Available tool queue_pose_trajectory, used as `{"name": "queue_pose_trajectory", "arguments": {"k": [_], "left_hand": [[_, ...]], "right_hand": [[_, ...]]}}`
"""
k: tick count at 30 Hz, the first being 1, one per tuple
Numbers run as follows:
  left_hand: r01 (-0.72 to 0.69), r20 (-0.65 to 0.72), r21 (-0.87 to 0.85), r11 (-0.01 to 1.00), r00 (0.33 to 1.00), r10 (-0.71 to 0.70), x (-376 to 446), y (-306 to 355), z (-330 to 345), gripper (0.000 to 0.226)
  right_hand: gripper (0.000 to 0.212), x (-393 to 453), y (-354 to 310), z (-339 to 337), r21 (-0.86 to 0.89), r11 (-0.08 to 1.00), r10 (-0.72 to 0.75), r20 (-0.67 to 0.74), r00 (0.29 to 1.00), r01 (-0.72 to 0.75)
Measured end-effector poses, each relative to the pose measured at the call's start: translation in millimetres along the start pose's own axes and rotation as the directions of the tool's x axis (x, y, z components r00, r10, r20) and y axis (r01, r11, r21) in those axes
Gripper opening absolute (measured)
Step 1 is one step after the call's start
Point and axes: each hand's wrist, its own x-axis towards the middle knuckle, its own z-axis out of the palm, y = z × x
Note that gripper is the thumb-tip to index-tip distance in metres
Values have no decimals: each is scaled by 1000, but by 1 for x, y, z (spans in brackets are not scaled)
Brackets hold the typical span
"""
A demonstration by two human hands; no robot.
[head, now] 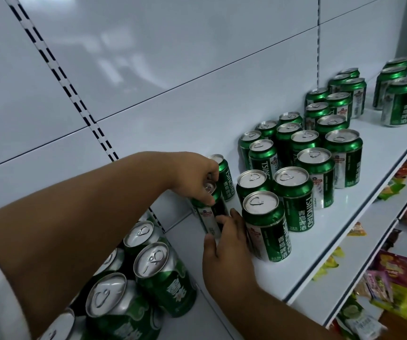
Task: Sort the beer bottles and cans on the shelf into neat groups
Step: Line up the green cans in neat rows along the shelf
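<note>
Green can (208, 212) between left hand (194, 176) and right hand (229, 244) grip

You have about thirty green beer cans (293, 192) on the white shelf (374, 182): three at the far right, some twenty in the middle cluster, one in your grip with another just behind it, and roughly six at lower left. Two hands show: left hand (192, 177), right hand (227, 244). The snack packets (389, 273) on the lower shelves are too jumbled to count.
</note>
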Motion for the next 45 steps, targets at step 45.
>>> {"name": "queue_pose_trajectory", "arguments": {"k": [45], "left_hand": [[-255, -191, -7, 967, 949, 249, -24, 74, -1, 56]], "right_hand": [[21, -38, 12, -59, 45, 998, -51, 23, 998, 50]]}}
